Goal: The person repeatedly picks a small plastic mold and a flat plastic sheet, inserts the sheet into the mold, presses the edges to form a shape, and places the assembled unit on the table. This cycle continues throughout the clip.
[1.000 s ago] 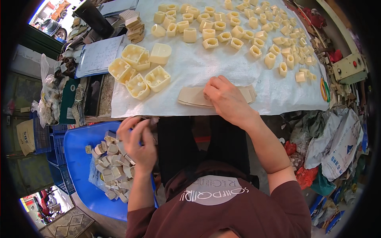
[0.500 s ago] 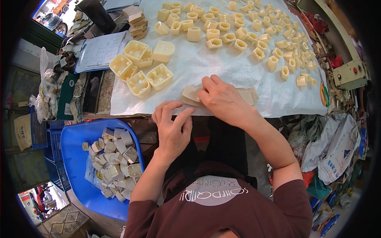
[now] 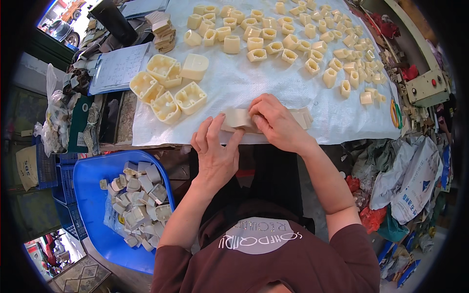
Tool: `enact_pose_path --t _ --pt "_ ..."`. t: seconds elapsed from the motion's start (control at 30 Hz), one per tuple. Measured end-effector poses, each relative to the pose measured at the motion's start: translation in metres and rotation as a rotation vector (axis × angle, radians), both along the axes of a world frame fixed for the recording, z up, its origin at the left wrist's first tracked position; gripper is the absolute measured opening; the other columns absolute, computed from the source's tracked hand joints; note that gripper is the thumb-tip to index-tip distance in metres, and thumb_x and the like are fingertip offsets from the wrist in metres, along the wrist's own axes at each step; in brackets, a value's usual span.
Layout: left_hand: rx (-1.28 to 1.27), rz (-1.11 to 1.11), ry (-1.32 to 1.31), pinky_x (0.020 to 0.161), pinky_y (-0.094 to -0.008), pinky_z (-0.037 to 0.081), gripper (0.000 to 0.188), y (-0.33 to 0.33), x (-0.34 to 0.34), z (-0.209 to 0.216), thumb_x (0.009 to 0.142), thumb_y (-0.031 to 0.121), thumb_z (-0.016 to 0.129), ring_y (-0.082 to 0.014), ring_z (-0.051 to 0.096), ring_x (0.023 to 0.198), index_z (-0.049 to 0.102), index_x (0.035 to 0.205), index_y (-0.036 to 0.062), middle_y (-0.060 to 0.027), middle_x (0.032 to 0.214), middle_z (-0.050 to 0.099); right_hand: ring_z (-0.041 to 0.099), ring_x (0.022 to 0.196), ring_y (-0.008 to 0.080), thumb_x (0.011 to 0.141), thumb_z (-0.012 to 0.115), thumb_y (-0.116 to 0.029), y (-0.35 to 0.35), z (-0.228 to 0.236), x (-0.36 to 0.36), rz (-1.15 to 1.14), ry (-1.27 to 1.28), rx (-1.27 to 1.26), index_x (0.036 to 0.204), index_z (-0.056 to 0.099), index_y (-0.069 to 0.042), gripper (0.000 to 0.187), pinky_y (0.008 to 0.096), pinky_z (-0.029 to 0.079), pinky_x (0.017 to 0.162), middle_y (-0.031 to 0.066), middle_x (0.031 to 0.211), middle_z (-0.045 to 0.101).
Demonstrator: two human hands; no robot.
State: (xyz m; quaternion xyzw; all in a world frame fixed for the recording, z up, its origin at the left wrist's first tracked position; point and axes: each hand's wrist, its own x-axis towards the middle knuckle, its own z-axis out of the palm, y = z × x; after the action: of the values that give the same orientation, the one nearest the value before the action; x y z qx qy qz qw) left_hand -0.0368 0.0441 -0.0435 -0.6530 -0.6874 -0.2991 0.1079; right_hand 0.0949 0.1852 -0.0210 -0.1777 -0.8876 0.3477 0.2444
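Close to the table's near edge, beige strips (image 3: 238, 117) of thin, slightly curved sheet lie under my hands. My right hand (image 3: 277, 122) is closed, fingertips bent and pinching the middle of the upper strip; its palm side is hidden. With my left hand (image 3: 215, 144) I hold the strip's left end, thumb at the near side and index finger at the far side. Beyond my left hand sit several cream, open-topped plastic housings (image 3: 191, 97), one of them turned closed side up (image 3: 195, 66). More beige sheet pieces (image 3: 302, 117) show to the right of my right hand.
Many small cream hollow caps (image 3: 256, 54) cover the far side of the white woven sheet (image 3: 210, 134). A blue tub (image 3: 88, 215) of beige-grey parts stands below left. Beyond it lie a clipboard (image 3: 119, 68) and a black cylinder (image 3: 113, 22). Scissors (image 3: 395, 113) rest at the right edge.
My left hand has moved up and right onto the strip's left end. My right fingers have drawn in on the strip, and its left part now stands out more. The view has shifted slightly.
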Motion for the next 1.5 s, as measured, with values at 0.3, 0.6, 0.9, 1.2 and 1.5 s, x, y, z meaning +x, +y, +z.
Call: enact_pose_path --t 0.3,0.6,0.9,1.2,1.5 --pt "-0.019 0.054 -0.058 0.094 -0.0436 0.026 0.043 0.007 -0.001 0.002 0.063 -0.003 0.061 -0.0361 0.032 0.118 0.061 0.103 0.0122 -0.0179 0.127 0.035 0.050 0.092 0.0293 0.077 0.062 -0.002 -0.011 -0.002 -0.007 -0.058 -0.059 0.183 0.094 0.057 -0.002 0.019 0.0361 0.042 0.080 0.0112 0.095 0.053" --pt "-0.069 -0.001 0.116 0.091 -0.0412 0.027 0.039 0.007 -0.001 0.006 0.063 0.001 0.058 -0.0279 0.041 0.110 0.057 0.101 0.0057 -0.0107 0.115 0.048 0.057 0.081 0.0109 0.084 0.064 -0.008 0.036 -0.016 0.078 -0.674 0.914 -0.782 0.090 0.053 -0.006 0.013 0.0236 0.047 0.069 0.0062 0.094 0.060" --pt "-0.050 -0.109 -0.020 0.084 -0.0377 0.041 0.038 0.015 -0.020 0.017 0.067 0.001 0.059 -0.0294 0.049 0.096 0.057 0.105 0.0034 -0.0137 0.107 0.052 0.055 0.078 0.0179 0.083 0.064 -0.004 0.030 0.034 0.180 -0.750 1.188 -0.474 0.101 0.051 -0.008 0.023 0.0305 0.046 0.067 0.0104 0.099 0.060" --pt "-0.319 0.173 0.221 0.093 -0.0427 0.031 0.043 0.038 -0.067 0.051 0.069 0.011 0.068 -0.0338 0.041 0.108 0.060 0.110 0.0197 -0.0164 0.114 0.047 0.046 0.063 0.0147 0.090 0.056 -0.013 -0.008 0.060 0.149 -0.529 1.056 -0.489 0.102 0.050 -0.011 0.013 0.0279 0.036 0.054 0.0097 0.089 0.059" --pt "-0.186 0.031 0.090 0.090 -0.0456 0.034 0.046 0.031 -0.071 0.044 0.065 0.001 0.066 -0.0358 0.042 0.105 0.056 0.107 0.0162 -0.0180 0.111 0.049 0.058 0.063 0.0182 0.085 0.062 -0.009 -0.034 0.060 0.128 -0.349 0.810 -0.443 0.102 0.045 -0.004 0.025 0.0291 0.047 0.062 0.0129 0.083 0.061"
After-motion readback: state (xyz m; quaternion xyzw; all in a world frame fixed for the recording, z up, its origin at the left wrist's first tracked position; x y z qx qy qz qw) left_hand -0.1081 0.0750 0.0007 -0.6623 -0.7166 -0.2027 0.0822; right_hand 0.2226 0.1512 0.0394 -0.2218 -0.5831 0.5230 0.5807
